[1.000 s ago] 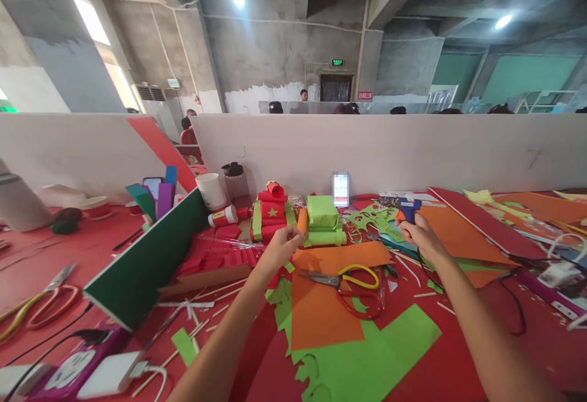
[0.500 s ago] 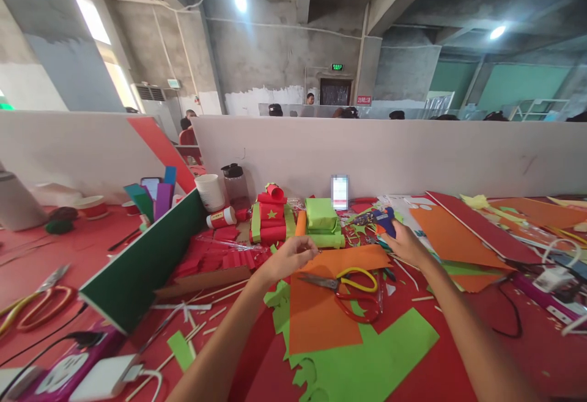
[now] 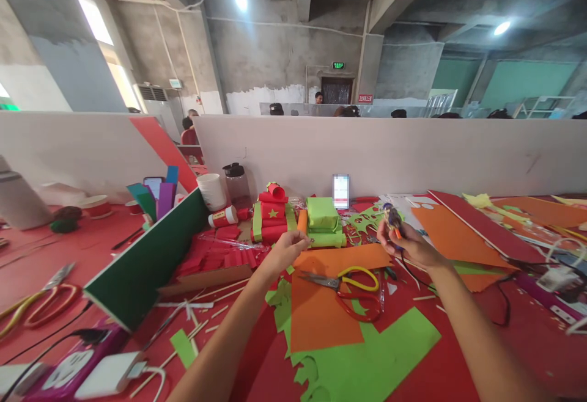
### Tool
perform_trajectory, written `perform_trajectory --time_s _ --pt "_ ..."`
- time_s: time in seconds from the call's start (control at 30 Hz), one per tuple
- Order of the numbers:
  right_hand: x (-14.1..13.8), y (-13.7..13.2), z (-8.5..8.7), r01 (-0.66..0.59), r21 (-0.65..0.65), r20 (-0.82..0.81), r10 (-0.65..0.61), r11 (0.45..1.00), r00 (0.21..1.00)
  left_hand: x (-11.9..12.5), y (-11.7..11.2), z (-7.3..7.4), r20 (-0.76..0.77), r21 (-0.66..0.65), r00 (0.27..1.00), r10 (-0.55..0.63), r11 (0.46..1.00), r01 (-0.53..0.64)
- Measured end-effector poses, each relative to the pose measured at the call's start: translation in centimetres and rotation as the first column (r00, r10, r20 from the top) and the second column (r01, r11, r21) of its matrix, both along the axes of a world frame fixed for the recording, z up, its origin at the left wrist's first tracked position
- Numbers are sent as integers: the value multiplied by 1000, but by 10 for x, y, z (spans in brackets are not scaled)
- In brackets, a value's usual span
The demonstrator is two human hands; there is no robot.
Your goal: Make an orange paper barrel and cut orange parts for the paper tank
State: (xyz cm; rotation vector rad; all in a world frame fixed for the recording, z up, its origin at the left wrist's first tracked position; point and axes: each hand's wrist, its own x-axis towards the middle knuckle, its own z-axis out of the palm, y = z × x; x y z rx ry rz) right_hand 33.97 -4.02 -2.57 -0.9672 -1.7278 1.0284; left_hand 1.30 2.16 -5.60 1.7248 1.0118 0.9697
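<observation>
My right hand point(image 3: 418, 248) is closed round a blue glue gun point(image 3: 392, 217), held up over the right of the work area with its nozzle turned away from me. My left hand point(image 3: 290, 248) is pinched, fingertips together; any piece between them is too small to name. It hovers just above the top of the orange paper point(image 3: 321, 322). Scissors with one yellow and one red handle point(image 3: 360, 272) lie partly spread on that paper. Behind my left hand stand a red paper tank model point(image 3: 273, 214) with a star and a green paper box model point(image 3: 321, 212).
A green board point(image 3: 147, 255) stands on edge at the left, beside red paper strips point(image 3: 206, 252). Green paper point(image 3: 394, 353) lies in front. A second pair of scissors point(image 3: 50, 295) and a power strip point(image 3: 73, 365) are at far left. A phone point(image 3: 340, 191) leans at the back.
My right hand has turned the glue gun from pointing left to pointing away from me. My left hand has shifted slightly left, still pinched.
</observation>
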Motion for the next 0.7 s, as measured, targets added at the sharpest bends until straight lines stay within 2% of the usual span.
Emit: perform_trajectory --time_s 0.07,0.1,0.13,0.2,0.23,0.27,0.33,0.4,0.5,0.7 --pt "7 6 2 223 130 143 -241 966 960 -3 2 0 -15 21 1000 24 1000 -23" --pt "11 10 1 321 213 259 -371 923 892 -6 2 1 -16 29 999 40 999 -39" --pt "16 14 -1 401 299 380 -493 866 782 -8 3 3 -14 34 998 59 998 -58" --pt "26 22 -8 488 430 582 -646 760 494 -13 5 6 -9 41 995 101 994 -101" --pt "31 26 -13 499 461 662 -658 734 358 -15 6 7 -11 48 993 121 992 -120" --pt "36 30 -18 495 472 722 -642 729 257 -18 7 8 -18 61 990 139 989 -137" --pt "45 35 -27 513 456 802 -585 728 117 -21 9 9 -49 91 985 165 983 -160" --pt "51 39 -34 548 439 826 -559 712 65 -23 9 9 -91 112 980 175 980 -164" --pt "56 44 -41 588 426 835 -548 687 35 -23 9 8 -133 120 977 167 981 -151" --pt "57 51 -48 597 398 852 -522 697 43 -20 7 9 -141 101 979 148 986 -135"
